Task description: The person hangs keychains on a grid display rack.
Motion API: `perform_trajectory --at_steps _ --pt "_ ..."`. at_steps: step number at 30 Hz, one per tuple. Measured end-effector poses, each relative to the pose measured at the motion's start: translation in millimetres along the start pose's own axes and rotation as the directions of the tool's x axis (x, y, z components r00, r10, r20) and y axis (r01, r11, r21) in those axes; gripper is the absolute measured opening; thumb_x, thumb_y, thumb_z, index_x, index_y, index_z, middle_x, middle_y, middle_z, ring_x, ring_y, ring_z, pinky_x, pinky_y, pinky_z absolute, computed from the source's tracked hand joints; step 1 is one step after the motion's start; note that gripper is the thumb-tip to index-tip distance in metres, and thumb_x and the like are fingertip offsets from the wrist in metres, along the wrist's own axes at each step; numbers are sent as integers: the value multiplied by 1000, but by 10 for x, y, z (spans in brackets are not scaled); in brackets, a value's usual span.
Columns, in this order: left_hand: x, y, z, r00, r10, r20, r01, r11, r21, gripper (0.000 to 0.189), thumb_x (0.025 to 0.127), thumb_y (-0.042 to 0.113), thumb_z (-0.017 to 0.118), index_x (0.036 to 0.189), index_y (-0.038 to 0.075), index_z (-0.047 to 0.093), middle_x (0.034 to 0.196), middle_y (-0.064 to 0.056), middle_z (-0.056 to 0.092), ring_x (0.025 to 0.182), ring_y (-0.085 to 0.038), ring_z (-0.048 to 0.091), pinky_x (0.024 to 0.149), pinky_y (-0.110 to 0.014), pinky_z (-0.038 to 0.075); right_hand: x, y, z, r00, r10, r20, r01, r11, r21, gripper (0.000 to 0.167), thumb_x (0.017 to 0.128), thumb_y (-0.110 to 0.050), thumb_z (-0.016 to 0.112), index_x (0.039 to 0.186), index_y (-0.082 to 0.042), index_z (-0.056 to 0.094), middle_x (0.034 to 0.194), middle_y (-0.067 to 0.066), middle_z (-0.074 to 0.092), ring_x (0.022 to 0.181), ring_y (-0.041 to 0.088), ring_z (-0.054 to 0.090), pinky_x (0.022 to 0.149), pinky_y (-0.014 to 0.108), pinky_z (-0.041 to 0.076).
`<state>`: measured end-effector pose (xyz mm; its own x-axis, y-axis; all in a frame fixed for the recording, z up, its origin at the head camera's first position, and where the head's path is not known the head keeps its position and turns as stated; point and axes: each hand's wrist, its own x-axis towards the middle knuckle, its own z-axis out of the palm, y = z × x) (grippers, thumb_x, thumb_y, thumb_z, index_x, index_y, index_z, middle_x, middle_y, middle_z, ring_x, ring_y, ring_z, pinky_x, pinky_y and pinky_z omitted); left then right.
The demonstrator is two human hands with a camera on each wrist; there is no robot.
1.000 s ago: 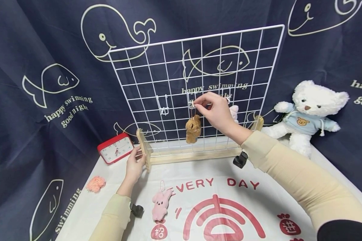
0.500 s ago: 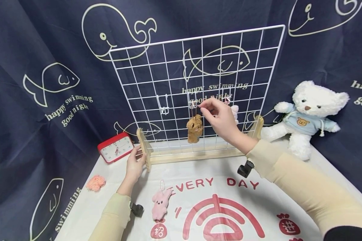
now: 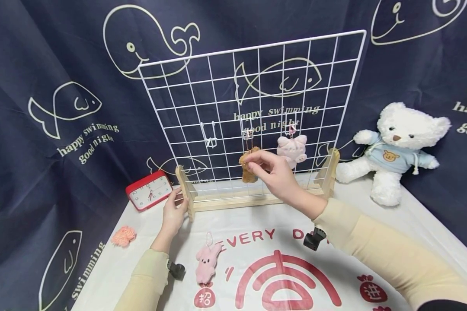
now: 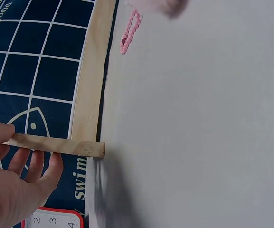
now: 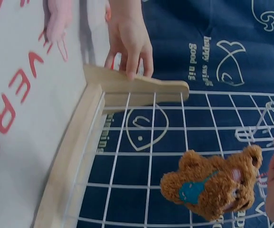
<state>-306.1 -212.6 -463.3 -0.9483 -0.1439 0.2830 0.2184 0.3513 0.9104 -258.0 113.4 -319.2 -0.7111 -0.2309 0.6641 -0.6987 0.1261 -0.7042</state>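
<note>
A brown plush bear keychain [image 5: 208, 187] in a blue outfit hangs by its ball chain from the middle white hook [image 3: 248, 134]. My right hand [image 3: 277, 175] is in front of it, fingers bent; the right wrist view shows a gap between hand and bear. Thumb and fingers of my left hand [image 3: 174, 216] grip the wooden side foot [image 4: 56, 145] at the left end of the white wire grid [image 3: 233, 77]. A pale pink plush keychain [image 3: 292, 149] hangs at the right hook. On the left hook [image 3: 209, 140] nothing hangs.
A pink rabbit keychain [image 3: 207, 264] lies on the tabletop, in front of the grid. A red clock [image 3: 149, 191] stands beside the left hand, with a coral-pink bundle [image 3: 123, 236] nearer. At right sits a white teddy bear [image 3: 393, 151]. A dark blue curtain [image 3: 70, 39] hangs behind.
My right hand has come away from the middle hook and moved down in front of the brown bear, which hangs from it. The pale pink plush is uncovered. The left hand has stayed put.
</note>
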Motion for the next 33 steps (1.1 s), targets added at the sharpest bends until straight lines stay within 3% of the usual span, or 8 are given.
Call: perform_trajectory --at_steps 4,10,18,27,33 --pt "0 6 4 1000 5 -4 -5 1000 -5 44 98 -2 62 140 -1 53 124 -31 60 119 -47 57 105 -56 47 -55 -13 77 998 13 65 -13 1000 -3 16 98 1 65 112 2 73 104 13 72 89 28 66 73 23 54" --pt "8 3 22 1000 25 -18 -25 1000 0 42 98 -3 61 139 -3 54 123 -32 61 117 -48 58 104 -57 48 -142 54 225 990 52 128 -47 998 -40 17 97 -3 69 111 -6 77 106 2 73 90 17 65 76 28 56" --pt "-21 9 36 1000 7 -7 -7 1000 -3 43 97 -2 63 139 0 54 124 -30 62 118 -45 59 97 -55 54 -282 197 482 971 148 187 -147 989 -22 16 96 -5 70 111 -4 77 112 5 73 92 15 67 77 32 59" --pt "-7 26 22 1000 -8 -1 8 1000 1 45 98 0 63 142 1 53 126 -29 61 120 -45 58 97 -55 54 -341 318 731 951 208 229 -206 978 -33 17 96 -6 70 112 -3 76 104 6 73 92 16 65 79 37 60" --pt "-14 8 9 1000 -4 -9 4 1000 11 44 98 -1 63 141 0 53 126 -29 61 120 -45 58 96 -55 54 -432 463 927 933 257 252 -257 966 -32 17 96 -7 70 111 -3 76 110 10 74 95 19 67 85 37 59"
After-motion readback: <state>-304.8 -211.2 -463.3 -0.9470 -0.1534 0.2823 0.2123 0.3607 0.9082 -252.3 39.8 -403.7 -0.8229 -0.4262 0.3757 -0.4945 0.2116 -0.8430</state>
